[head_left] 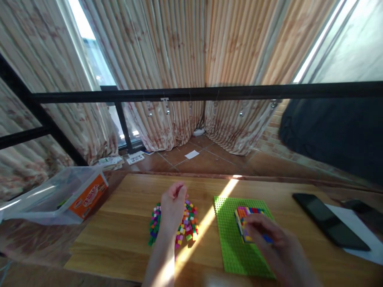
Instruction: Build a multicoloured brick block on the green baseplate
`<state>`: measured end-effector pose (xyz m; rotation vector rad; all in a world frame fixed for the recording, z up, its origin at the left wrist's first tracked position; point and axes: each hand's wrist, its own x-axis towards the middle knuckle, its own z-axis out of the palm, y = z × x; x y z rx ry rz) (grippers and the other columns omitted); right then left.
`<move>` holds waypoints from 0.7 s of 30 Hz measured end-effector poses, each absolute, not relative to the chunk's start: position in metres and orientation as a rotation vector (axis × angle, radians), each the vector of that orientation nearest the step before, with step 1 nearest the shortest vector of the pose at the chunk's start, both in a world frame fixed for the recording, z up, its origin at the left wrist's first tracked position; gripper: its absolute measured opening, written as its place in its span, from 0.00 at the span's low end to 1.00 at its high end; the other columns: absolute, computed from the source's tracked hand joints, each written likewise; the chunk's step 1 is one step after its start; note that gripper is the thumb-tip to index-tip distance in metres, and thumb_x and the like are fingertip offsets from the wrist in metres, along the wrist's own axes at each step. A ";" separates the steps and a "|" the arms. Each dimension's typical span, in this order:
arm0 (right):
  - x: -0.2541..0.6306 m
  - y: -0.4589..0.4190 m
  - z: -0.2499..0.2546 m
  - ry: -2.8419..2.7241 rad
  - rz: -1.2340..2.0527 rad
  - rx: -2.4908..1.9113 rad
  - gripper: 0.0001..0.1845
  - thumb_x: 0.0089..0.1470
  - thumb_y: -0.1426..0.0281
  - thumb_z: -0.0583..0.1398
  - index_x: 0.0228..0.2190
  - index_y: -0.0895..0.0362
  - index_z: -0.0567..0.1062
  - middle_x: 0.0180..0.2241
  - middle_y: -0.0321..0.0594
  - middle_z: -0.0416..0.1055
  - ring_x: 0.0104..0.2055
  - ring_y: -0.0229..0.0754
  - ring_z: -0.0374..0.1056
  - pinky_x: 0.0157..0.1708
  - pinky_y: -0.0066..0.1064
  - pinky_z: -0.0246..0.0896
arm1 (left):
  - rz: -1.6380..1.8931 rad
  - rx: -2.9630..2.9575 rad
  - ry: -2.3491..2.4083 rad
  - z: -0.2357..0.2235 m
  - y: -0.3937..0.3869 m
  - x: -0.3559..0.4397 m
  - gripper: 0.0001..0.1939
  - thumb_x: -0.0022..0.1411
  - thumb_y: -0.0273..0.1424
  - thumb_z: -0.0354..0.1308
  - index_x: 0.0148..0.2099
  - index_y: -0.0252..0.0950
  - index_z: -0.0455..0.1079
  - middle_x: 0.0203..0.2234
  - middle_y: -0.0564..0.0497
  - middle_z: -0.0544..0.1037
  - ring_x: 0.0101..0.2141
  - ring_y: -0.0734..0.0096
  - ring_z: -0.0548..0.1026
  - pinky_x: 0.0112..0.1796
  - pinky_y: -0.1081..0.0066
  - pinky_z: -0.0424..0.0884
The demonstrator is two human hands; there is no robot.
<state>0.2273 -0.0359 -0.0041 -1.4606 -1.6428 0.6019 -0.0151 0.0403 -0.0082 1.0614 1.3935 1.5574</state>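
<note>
My left hand [174,203] hovers over a pile of small coloured toy bricks [188,223], its thumb and fingers curled together. Whatever may be between those fingertips is too small to make out. A green studded baseplate [227,247] lies to the right of the pile. On it sits a low block of multicoloured bricks [241,212], with rows of orange, pink, blue and other colours. My right hand [273,239], slightly blurred, is at the near right side of this block and covers part of it. Its thumb and fingertips are drawn together; what they hold is hidden.
A clear plastic box with an orange label [89,197] stands left of the wooden table [119,223]. At the right lie a black phone-like slab [329,219] and a white paper [359,231]. A black metal rail [191,94] crosses beyond the table, before curtains [179,48].
</note>
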 end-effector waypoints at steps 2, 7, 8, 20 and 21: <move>0.258 -0.030 -0.006 -1.345 0.672 -1.500 0.13 0.47 0.57 0.60 0.30 0.54 0.76 0.30 0.39 0.76 0.31 0.42 0.71 0.29 0.28 0.66 | 1.492 1.132 1.409 -0.011 0.039 -0.004 0.15 0.54 0.37 0.59 0.41 0.34 0.74 0.30 0.49 0.79 0.29 0.71 0.76 0.31 0.74 0.72; 0.299 -0.018 -0.020 -1.018 0.820 -1.499 0.19 0.36 0.54 0.66 0.27 0.57 0.77 0.22 0.37 0.71 0.24 0.38 0.65 0.23 0.27 0.62 | 1.276 1.295 1.449 -0.015 0.032 0.034 0.15 0.55 0.36 0.57 0.42 0.34 0.74 0.31 0.47 0.79 0.29 0.70 0.76 0.31 0.74 0.70; 0.301 -0.015 -0.023 -1.002 0.852 -1.492 0.20 0.36 0.54 0.67 0.27 0.57 0.77 0.22 0.36 0.71 0.24 0.38 0.64 0.23 0.27 0.61 | 1.245 1.321 1.433 -0.016 0.030 0.042 0.15 0.55 0.35 0.57 0.42 0.34 0.74 0.32 0.47 0.79 0.30 0.70 0.76 0.31 0.74 0.70; 0.299 0.002 -0.041 -0.917 1.173 -1.346 0.20 0.37 0.56 0.68 0.28 0.59 0.77 0.26 0.36 0.73 0.27 0.36 0.64 0.26 0.27 0.58 | 0.970 1.600 1.398 -0.016 0.018 0.096 0.15 0.57 0.32 0.53 0.44 0.35 0.73 0.32 0.49 0.78 0.29 0.71 0.73 0.32 0.72 0.67; 0.299 0.002 -0.042 -0.898 1.206 -1.339 0.20 0.37 0.56 0.68 0.28 0.59 0.76 0.26 0.36 0.73 0.27 0.37 0.65 0.26 0.27 0.59 | 0.961 1.595 1.396 -0.016 0.018 0.097 0.15 0.57 0.32 0.53 0.45 0.35 0.73 0.31 0.49 0.78 0.29 0.70 0.73 0.32 0.72 0.67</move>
